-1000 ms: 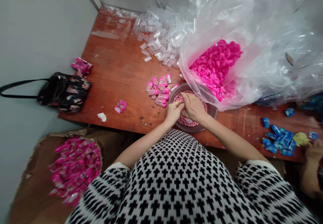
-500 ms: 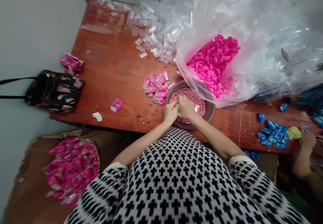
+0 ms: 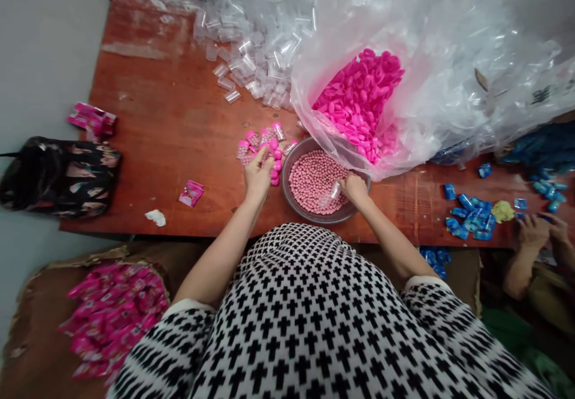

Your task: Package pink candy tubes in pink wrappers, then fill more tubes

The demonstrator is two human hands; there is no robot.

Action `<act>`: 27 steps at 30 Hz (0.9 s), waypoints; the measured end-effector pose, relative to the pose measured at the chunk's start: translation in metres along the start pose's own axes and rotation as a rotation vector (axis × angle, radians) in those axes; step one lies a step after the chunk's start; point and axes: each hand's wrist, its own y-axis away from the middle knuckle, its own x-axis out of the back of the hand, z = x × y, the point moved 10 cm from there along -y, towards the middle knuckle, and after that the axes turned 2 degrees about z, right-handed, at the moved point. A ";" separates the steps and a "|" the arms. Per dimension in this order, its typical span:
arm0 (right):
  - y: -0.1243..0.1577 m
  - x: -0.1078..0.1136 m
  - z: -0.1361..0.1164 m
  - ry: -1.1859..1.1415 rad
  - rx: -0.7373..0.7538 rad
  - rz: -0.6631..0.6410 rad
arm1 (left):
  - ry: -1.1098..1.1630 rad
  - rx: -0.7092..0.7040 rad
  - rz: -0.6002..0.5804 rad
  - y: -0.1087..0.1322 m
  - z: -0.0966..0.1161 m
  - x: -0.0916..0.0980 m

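My left hand (image 3: 259,174) is over the near side of a cluster of small pink-capped bottles (image 3: 251,142) left of the bowl. Its fingers are bent together, and whether it grips a bottle is hard to see. My right hand (image 3: 354,188) is closed on a clear plastic tube (image 3: 333,192), tilted above the pink beads (image 3: 309,177). Those beads fill a grey bowl (image 3: 290,200). Behind the bowl, bright pink caps (image 3: 362,96) lie in the mouth of a large clear bag (image 3: 431,87).
Clear tubes (image 3: 256,45) are heaped at the back. A pink packet (image 3: 191,193), white scrap (image 3: 156,217) and black bag (image 3: 67,177) lie leftward. Pink packets (image 3: 117,315) fill a box below. Rightward are blue packets (image 3: 474,216), yellow lump (image 3: 502,211) and another person's hands (image 3: 534,231).
My hands were together over the bowl. The left has moved away to the capped bottles, and the right has shifted to the bowl's right side with the tube. The view has shifted too.
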 end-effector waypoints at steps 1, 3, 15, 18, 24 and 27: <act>-0.004 -0.003 0.010 0.001 -0.049 -0.009 | -0.030 -0.023 -0.007 0.000 0.003 0.000; -0.009 -0.012 0.016 -0.032 -0.075 -0.015 | -0.080 -0.074 -0.027 0.009 0.003 -0.006; 0.009 0.002 -0.022 -0.856 0.220 -0.059 | -0.362 -0.114 -0.616 0.082 -0.046 -0.122; 0.015 0.012 -0.026 -1.113 0.214 0.025 | -0.383 -0.134 -0.655 0.088 -0.039 -0.129; 0.013 -0.017 -0.021 -1.493 -0.091 0.161 | -0.376 -0.085 -0.595 0.092 -0.037 -0.122; 0.016 -0.024 -0.032 -1.536 -0.088 0.116 | -0.373 -0.040 -0.542 0.088 -0.037 -0.111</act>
